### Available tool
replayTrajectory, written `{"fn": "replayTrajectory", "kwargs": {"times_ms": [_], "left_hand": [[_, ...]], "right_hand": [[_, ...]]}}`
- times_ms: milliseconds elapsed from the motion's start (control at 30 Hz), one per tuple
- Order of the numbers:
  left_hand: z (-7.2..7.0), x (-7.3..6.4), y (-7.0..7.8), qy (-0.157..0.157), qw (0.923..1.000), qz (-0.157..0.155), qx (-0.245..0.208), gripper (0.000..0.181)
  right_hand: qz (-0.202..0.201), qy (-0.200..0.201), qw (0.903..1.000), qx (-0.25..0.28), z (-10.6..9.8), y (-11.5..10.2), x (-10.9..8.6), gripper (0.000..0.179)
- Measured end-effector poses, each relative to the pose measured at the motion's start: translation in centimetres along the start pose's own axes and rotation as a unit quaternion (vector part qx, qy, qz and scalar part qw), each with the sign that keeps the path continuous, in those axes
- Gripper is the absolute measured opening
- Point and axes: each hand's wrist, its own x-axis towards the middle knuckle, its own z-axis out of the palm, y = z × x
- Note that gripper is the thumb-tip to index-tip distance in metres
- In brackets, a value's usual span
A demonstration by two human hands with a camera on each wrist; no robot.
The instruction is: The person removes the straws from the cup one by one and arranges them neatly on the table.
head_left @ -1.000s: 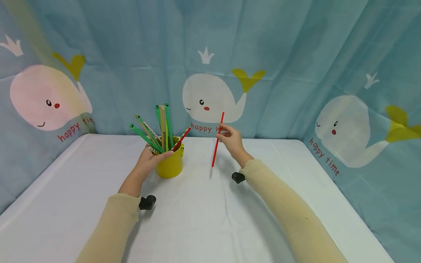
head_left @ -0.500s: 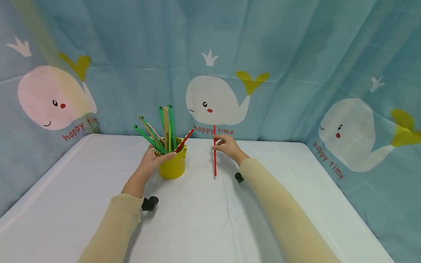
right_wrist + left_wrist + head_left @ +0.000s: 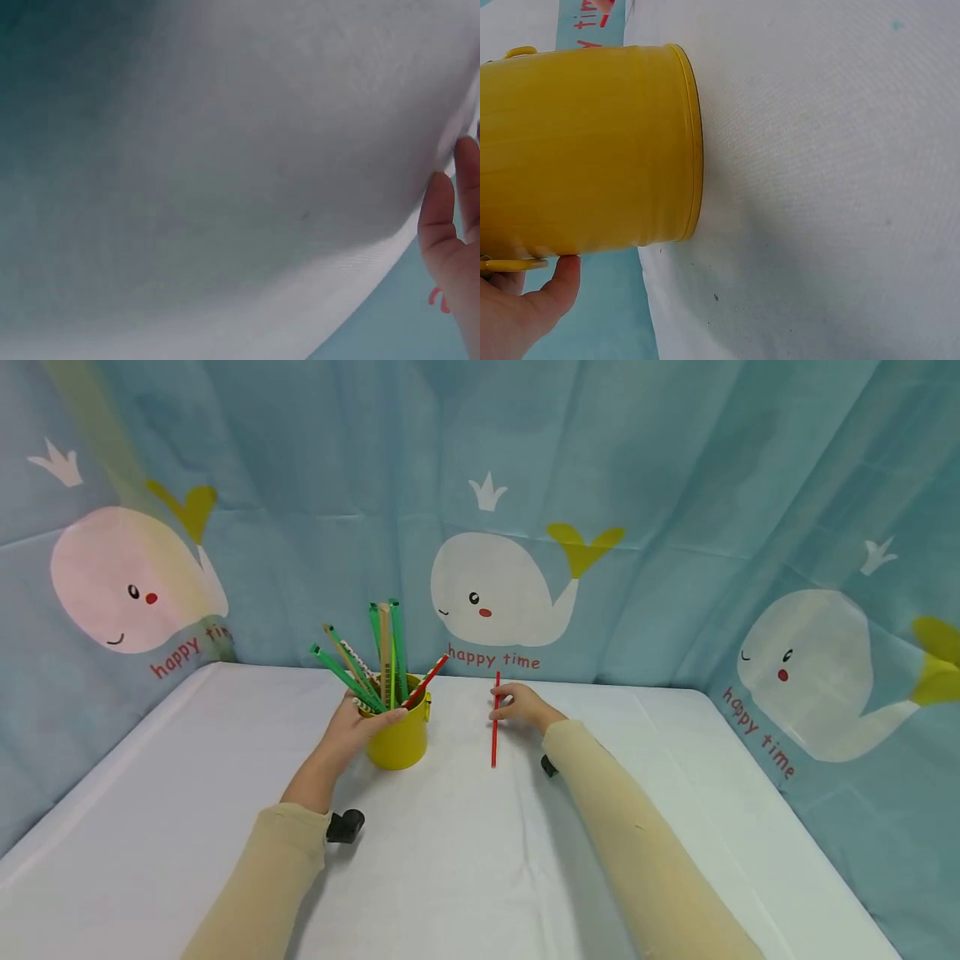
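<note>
A yellow cup stands on the white table and holds several green, red and patterned straws. My left hand grips the cup's left side, its thumb across the front. In the left wrist view the cup fills the frame, with the thumb at its rim. To the right of the cup, my right hand pinches a thin red straw near its far end. The straw lies low along the table, pointing toward me. In the right wrist view only fingertips and cloth show.
A blue curtain with white whales hangs close behind and around the table. The table's right edge runs diagonally. Black wrist mounts sit under both beige sleeves.
My right hand has come down from mid-air, bringing the red straw from a raised tilt to lie low along the table. My left hand stays on the cup.
</note>
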Motion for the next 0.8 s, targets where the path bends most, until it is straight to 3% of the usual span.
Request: {"fn": "replayTrajectory", "kwargs": {"times_ms": [133, 233, 400, 500, 800], "left_hand": [[0.0, 0.0, 0.1, -0.001, 1.0000, -0.002, 0.003, 0.088], [0.0, -0.1, 0.1, 0.000, 1.0000, -0.002, 0.001, 0.088], [0.0, -0.2, 0.1, -0.002, 0.9999, -0.011, 0.001, 0.088], [0.0, -0.3, 0.1, -0.004, 0.9999, -0.011, 0.004, 0.087], [-0.2, -0.2, 0.2, -0.009, 0.9999, -0.005, 0.009, 0.089]], "right_hand": [[0.003, -0.015, 0.9991, -0.039, 0.0, 0.2, 0.2, 0.060], [0.039, -0.036, 0.9958, -0.075, -0.3, 0.1, -0.2, 0.070], [0.117, -0.131, 0.9804, -0.090, -0.7, -0.7, -1.8, 0.089], [0.120, -0.161, 0.9748, -0.097, -0.5, -1.0, -2.7, 0.092], [0.103, -0.127, 0.9772, -0.135, 0.2, -1.1, -3.2, 0.085]]}}
